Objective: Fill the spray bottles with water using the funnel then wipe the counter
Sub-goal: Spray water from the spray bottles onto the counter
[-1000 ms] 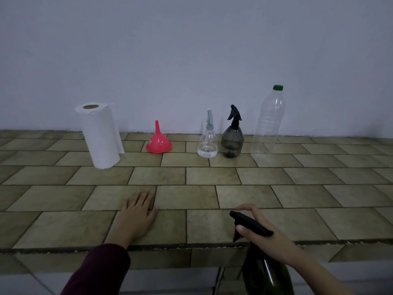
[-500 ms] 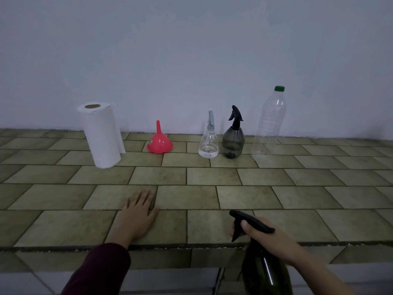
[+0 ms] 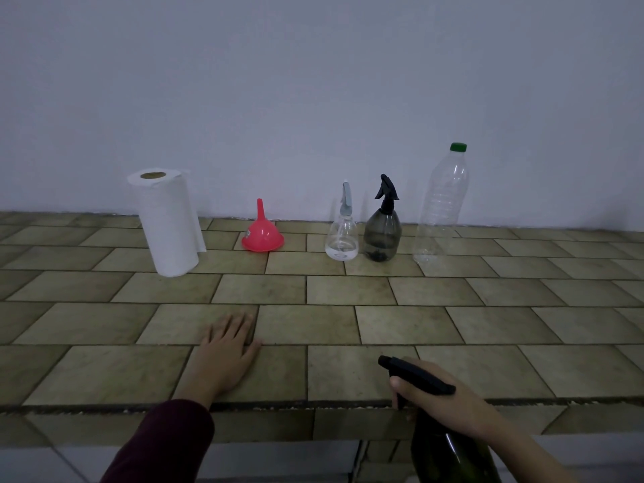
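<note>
My right hand [image 3: 439, 402] grips the neck of a dark green spray bottle [image 3: 449, 454] with a black trigger head, held in front of the counter's near edge. My left hand [image 3: 223, 357] lies flat, palm down, on the tiled counter [image 3: 348, 291]. By the wall stand a small clear spray bottle [image 3: 342, 235] with a little water in it, a smoky grey spray bottle [image 3: 382, 231] with a black head, and a tall clear plastic bottle [image 3: 442, 207] with a green cap. A red funnel [image 3: 262, 233] rests upside down to their left.
A white paper towel roll [image 3: 167, 221] stands upright at the back left of the counter. A plain pale wall [image 3: 313, 99] runs behind everything. The counter's front edge [image 3: 278, 406] crosses just below my hands.
The dark green bottle in my right hand has sunk slightly lower at the counter's edge. My left hand stays flat in place.
</note>
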